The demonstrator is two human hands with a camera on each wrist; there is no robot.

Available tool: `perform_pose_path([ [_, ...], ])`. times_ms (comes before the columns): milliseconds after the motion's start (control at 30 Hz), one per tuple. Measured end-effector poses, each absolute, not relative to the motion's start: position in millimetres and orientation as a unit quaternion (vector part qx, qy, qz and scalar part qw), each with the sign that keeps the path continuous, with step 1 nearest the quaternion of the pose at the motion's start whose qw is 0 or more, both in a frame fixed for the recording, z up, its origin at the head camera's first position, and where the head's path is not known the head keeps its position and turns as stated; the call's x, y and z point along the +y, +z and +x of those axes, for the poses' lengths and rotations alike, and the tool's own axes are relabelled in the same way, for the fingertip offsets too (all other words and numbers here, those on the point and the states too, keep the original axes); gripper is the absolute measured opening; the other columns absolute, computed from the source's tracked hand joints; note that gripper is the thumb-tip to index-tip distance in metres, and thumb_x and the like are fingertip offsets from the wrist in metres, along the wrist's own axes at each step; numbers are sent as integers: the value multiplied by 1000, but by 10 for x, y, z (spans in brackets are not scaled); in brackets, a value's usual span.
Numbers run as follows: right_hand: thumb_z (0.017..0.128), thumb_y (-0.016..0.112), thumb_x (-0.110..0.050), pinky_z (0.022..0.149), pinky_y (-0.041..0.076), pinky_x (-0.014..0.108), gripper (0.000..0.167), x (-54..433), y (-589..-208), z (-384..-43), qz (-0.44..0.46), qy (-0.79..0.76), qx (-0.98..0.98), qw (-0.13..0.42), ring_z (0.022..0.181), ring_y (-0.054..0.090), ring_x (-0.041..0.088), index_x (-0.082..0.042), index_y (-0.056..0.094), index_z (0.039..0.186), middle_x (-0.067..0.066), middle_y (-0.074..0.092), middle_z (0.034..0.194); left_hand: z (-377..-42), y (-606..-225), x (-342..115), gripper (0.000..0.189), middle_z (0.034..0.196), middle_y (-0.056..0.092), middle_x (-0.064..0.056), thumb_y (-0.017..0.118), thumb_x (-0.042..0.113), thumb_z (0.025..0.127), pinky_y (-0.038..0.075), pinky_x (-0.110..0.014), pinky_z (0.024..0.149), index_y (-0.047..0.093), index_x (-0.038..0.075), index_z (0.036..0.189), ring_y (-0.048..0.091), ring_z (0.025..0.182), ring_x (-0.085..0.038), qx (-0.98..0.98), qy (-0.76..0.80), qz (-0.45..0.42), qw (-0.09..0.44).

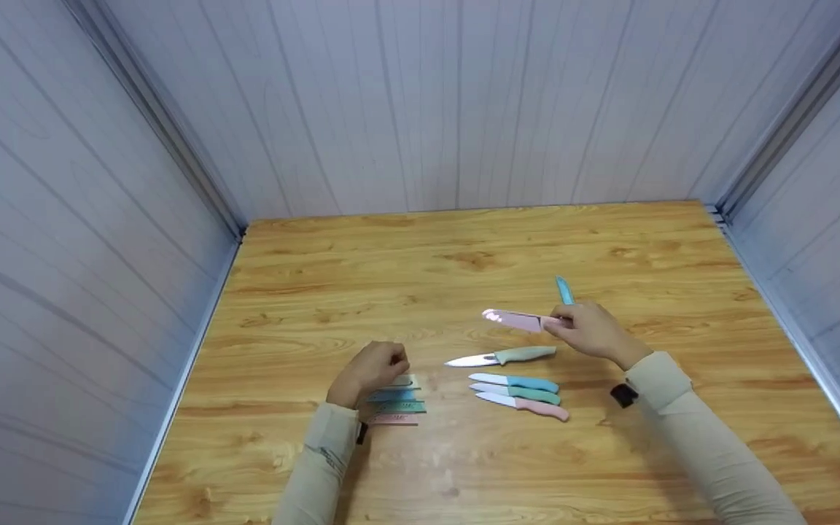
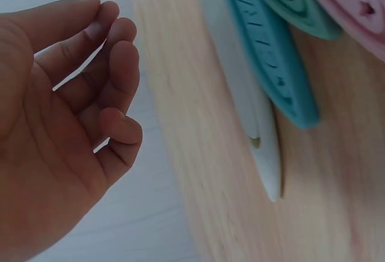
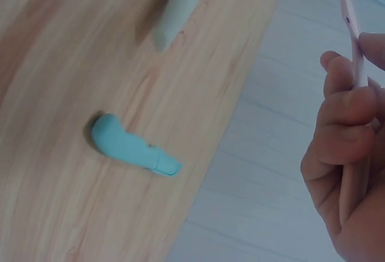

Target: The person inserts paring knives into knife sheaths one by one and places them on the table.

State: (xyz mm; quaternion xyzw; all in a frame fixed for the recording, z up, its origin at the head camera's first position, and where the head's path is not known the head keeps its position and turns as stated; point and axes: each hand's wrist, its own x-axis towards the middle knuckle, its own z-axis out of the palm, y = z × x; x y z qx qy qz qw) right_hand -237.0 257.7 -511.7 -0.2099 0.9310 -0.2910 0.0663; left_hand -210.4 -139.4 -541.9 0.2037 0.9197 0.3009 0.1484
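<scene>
My right hand [image 1: 589,332] grips a pink-handled knife [image 1: 515,320] above the table, its shiny blade pointing left. In the right wrist view, curled fingers [image 3: 346,127] wrap its pink handle [image 3: 355,184]. My left hand [image 1: 370,370] hovers over the blade sheaths, loosely curled and holding nothing, thumb near the index fingertip in its wrist view. Below it lie a white sheath [image 2: 240,94], a blue sheath [image 2: 271,57], a green sheath [image 1: 411,407] and a pink sheath [image 1: 398,420]. Behind my right hand is a small blue-handled item [image 3: 129,146]; its kind is unclear.
On the wooden table [image 1: 303,277], a cream-handled knife [image 1: 527,354] lies between the hands. Nearer me are a blue-handled knife [image 1: 533,383], a green-handled knife [image 1: 537,395] and a pink-handled small knife [image 1: 542,409], side by side. Pale panel walls [image 1: 456,109] enclose the back and sides.
</scene>
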Motion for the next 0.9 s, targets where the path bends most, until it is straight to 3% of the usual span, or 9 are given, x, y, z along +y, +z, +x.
perform_pose_path([
  [133, 95, 57, -34, 54, 40, 32, 29, 2680, -5161, -2399, -179, -271, 944, 56, 53, 47, 13, -7, 67, 101, -1, 59, 69, -2085, -5448, -1432, 14, 73, 57, 5, 55, 14, 95, 45, -40, 79, 65, 10, 86, 48, 62, -12, 923, 296, 192, 154],
  [267, 95, 56, -33, 55, 38, 33, 37, 2816, -5226, -2460, -146, -254, 955, 41, 55, 45, 15, 0, 66, 106, 5, 61, 71, -2075, -5463, -1457, 12, 75, 57, 4, 57, 14, 95, 44, -33, 61, 64, 12, 86, 50, 65, -12, 929, 281, 188, 153],
  [433, 96, 55, -28, 51, 36, 30, 38, 2995, -5347, -2531, -97, -269, 958, 33, 55, 44, 15, 6, 62, 112, 6, 59, 71, -2073, -5496, -1472, 10, 76, 57, 4, 58, 15, 94, 44, -32, 61, 64, 12, 87, 51, 66, -13, 935, 262, 182, 154],
  [600, 96, 53, -23, 48, 35, 29, 31, 3145, -5499, -2559, -37, -314, 949, 14, 52, 43, 17, 5, 63, 106, 7, 55, 66, -2071, -5526, -1485, 10, 75, 57, 4, 60, 14, 92, 44, -33, 61, 65, 13, 84, 51, 66, -14, 939, 254, 165, 162],
  [900, 98, 45, -18, 63, 45, 40, 37, 3302, -5673, -2562, 57, -339, 939, -1, 75, 55, 31, 14, 59, 110, 24, 61, 90, -2050, -5572, -1524, 7, 80, 61, 1, 62, 8, 87, 47, -36, 65, 70, 8, 87, 53, 70, -15, 939, 242, 192, 152],
])
